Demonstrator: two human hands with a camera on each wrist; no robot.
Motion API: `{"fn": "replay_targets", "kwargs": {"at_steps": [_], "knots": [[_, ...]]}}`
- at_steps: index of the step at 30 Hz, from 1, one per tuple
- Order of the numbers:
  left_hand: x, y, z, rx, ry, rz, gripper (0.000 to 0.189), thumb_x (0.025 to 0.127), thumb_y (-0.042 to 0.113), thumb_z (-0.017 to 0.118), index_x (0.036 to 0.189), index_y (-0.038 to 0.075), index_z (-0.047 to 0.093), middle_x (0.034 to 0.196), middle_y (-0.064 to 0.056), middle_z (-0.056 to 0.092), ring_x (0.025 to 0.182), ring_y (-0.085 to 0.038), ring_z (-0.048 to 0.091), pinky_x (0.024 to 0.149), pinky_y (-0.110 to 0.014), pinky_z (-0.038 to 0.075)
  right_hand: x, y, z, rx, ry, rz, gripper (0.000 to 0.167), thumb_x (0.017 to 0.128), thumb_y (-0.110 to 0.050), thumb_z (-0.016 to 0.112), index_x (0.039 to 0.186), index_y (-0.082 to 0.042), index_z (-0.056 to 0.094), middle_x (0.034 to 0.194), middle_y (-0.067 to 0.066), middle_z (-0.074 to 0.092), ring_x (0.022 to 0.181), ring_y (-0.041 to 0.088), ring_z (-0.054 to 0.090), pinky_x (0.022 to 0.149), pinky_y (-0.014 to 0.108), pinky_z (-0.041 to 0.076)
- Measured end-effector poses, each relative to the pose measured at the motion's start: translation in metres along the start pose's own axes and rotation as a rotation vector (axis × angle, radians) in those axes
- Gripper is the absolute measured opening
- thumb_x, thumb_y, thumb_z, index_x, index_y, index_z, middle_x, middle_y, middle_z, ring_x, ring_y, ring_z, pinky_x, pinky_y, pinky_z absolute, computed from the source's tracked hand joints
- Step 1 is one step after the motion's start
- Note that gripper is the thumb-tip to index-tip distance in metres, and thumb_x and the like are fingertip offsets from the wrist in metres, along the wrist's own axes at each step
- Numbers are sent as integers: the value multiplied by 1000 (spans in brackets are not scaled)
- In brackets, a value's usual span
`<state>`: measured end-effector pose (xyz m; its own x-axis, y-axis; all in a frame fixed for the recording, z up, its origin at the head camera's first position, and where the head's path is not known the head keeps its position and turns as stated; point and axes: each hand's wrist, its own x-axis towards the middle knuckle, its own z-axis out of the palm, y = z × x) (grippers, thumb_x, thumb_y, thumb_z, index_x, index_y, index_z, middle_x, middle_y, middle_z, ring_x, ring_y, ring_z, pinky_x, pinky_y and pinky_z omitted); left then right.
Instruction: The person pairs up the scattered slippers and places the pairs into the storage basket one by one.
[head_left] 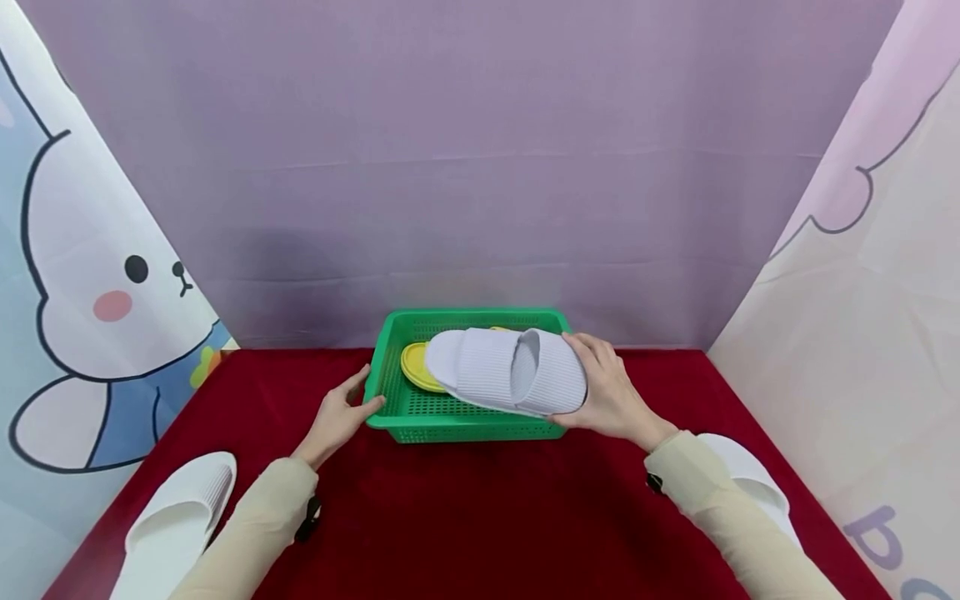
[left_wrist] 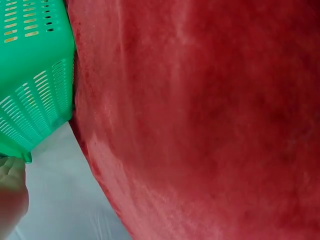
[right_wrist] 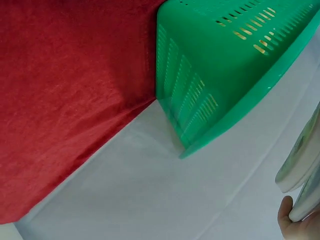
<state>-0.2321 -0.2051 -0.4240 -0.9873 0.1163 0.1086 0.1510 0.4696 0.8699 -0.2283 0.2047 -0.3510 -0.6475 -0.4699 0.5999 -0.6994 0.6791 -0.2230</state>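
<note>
A person's right hand [head_left: 611, 392] holds a pair of white slide slippers with ribbed straps [head_left: 487, 367] over a green rectangular plastic basket with perforated walls [head_left: 472, 423]. The thumb curls round the near side of the slippers' right end and the fingers round the far side; the right wrist view shows two soles one against the other, with a narrow gap between them, apart from the basket's rim. The left hand [head_left: 337, 417] grips the basket by its near left corner, thumb over the rim and fingers along the outer left side; how firmly cannot be told.

Inside the basket, toward its left end, lies a rounded yellow article with a raised edge [head_left: 416, 367], partly hidden beneath the slippers; more yellow shows through the wall's slots. The basket stands on a deep red velvety cloth [head_left: 480, 517]. Nearer the camera than the basket, a single white slipper with a ribbed strap [head_left: 187, 496] rests well to its left, and another white slipper [head_left: 742, 460], partly covered by a cream sleeve [head_left: 705, 479], lies to its right. Behind the basket hangs a plain purple fabric backdrop [head_left: 480, 167]; left of it, a panel carries a cartoon rabbit [head_left: 82, 250].
</note>
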Motion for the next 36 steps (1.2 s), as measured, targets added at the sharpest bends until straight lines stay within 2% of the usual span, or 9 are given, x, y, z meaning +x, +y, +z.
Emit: {"fn": "replay_targets", "kwargs": {"at_steps": [5,8,14,18,28,34,36], "knots": [[0,-4,4,-56,19,14,71,88,34,58,146,16,21,144,-16,35,132,-34,33,102,-52,36,1,9,10,81,-56,103,104,55,-38,85,140,-10,30,135,12,35,122,28,32,88,49,41],[-1,-4,6,-80,22,9,70,89,34,58,146,16,22,143,-17,36,131,-33,35,102,-51,36,6,15,17,128,-74,135,105,56,-37,85,140,-10,29,136,12,34,121,28,33,87,50,43],[-7,-5,9,-68,27,-10,71,88,36,59,146,16,23,143,-17,35,132,-33,34,102,-51,35,14,23,35,154,-103,110,104,56,-42,85,140,-11,32,136,10,36,121,27,34,89,51,40],[-7,-4,10,-98,24,1,71,88,33,60,146,14,23,143,-18,36,130,-33,36,101,-51,37,19,26,43,159,-124,111,103,55,-42,84,140,-14,33,137,8,36,121,27,34,91,51,39],[-4,-4,12,-123,18,4,71,88,33,60,146,17,22,143,-17,36,128,-33,40,99,-49,39,24,33,51,118,-190,133,105,56,-45,83,142,-16,31,139,8,34,123,26,33,95,52,33],[-1,-3,13,-150,25,1,71,87,30,61,146,16,23,140,-17,40,123,-31,45,96,-44,42,23,36,52,110,-191,121,105,55,-45,83,142,-16,31,139,9,34,123,27,33,94,52,32],[-1,-2,14,-159,21,-3,71,88,29,61,146,16,23,140,-17,40,123,-31,45,96,-43,42,22,36,52,129,-199,122,101,58,-44,82,141,-15,33,139,9,34,124,28,33,94,52,34]]}}
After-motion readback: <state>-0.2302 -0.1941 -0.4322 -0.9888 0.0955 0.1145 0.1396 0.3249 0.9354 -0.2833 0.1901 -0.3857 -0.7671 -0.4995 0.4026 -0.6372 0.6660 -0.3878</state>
